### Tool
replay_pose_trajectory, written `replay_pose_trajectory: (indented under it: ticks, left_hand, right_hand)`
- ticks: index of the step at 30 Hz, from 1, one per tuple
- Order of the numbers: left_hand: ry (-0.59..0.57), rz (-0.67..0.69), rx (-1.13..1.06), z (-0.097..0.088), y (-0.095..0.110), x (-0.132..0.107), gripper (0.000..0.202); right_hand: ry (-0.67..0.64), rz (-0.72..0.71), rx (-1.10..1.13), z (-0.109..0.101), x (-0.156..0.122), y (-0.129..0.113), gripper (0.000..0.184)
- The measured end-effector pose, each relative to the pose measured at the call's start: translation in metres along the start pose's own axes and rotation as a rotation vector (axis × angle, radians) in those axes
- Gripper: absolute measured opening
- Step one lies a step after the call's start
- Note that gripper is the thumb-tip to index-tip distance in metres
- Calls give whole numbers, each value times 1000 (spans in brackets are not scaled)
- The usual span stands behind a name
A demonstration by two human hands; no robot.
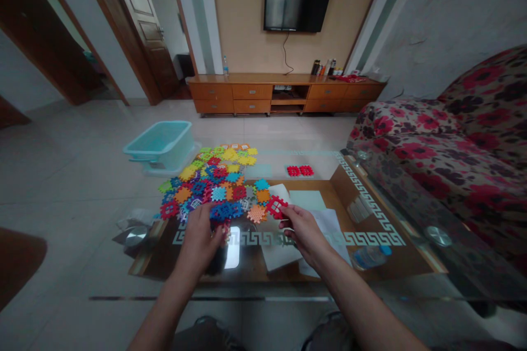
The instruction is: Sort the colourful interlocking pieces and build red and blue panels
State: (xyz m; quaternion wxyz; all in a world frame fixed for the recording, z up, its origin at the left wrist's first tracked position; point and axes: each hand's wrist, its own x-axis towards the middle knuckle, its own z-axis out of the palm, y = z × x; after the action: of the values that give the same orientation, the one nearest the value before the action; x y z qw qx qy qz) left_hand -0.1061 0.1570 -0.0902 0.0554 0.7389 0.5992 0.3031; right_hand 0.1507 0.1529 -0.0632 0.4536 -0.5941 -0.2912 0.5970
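Head view, glass table [415, 285]: right hand [302, 230] grips red tile [276, 206], left hand [200, 234] unclear.

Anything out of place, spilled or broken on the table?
Nothing looks damaged or spilled. The tiles lie in a loose heap on the glass table; two red tiles sit apart from it. The right hand holds a red tile; the left hand rests on blue tiles.

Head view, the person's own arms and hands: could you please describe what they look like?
The left hand and right hand are bare: no gloves, rings or watch show. The left forearm and right forearm are uncovered down to the picture's lower edge; no sleeves, wristbands or markings show.
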Motion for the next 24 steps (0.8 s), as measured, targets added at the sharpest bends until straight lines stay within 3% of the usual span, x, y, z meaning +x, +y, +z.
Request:
replay_pose_trajectory:
  ticks: [5,11,14,18,21,24]
  left_hand:
    - [-134,-40,149,-2,-15,-4,34]
    - [-170,-84,307,-1,-13,-4,40]
    - [-197,-31,304,0,-11,-2,47]
    - [-312,93,260,3,-5,-4,52]
    - [-413,68,303,4,-3,-6,54]
    - [-434,20,359,3,-4,-7,52]
  right_hand:
    - [31,-4,70,0,0,0,20]
    - [33,-4,79,1,0,1,18]
    - [26,-9,75,1,-1,1,18]
    - [24,0,82,1,-1,0,18]
    - [27,-3,94,1,-1,-1,19]
    - [22,-5,91,1,-1,-1,19]
